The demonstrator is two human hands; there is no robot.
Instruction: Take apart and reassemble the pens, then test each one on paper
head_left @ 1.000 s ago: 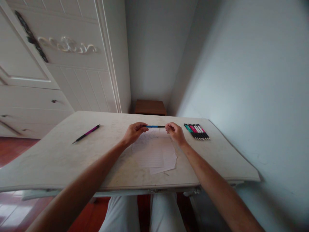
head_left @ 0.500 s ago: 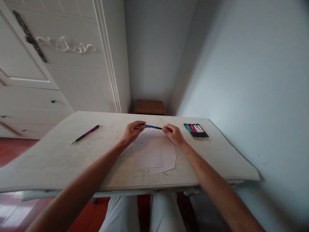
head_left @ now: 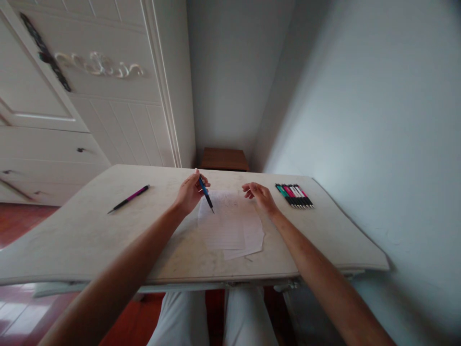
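Observation:
My left hand holds a blue pen with a black grip near its upper end, thumb on top. The pen slants, its metal tip pointing down and toward me over the lined paper. Writing covers the upper part of that paper, and a second sheet with a ragged edge lies partly under it. Beside the paper's upper right corner, my right hand holds nothing; its fingers are loosely curled and apart.
A purple and black pen lies alone on the left of the white table. Several pens in green, pink and white lie in a row on the right. A wall stands close on the right, a white cabinet on the left.
My right hand has let go of the blue pen's grip end. My left hand has swung the pen from level to tip down, toward me.

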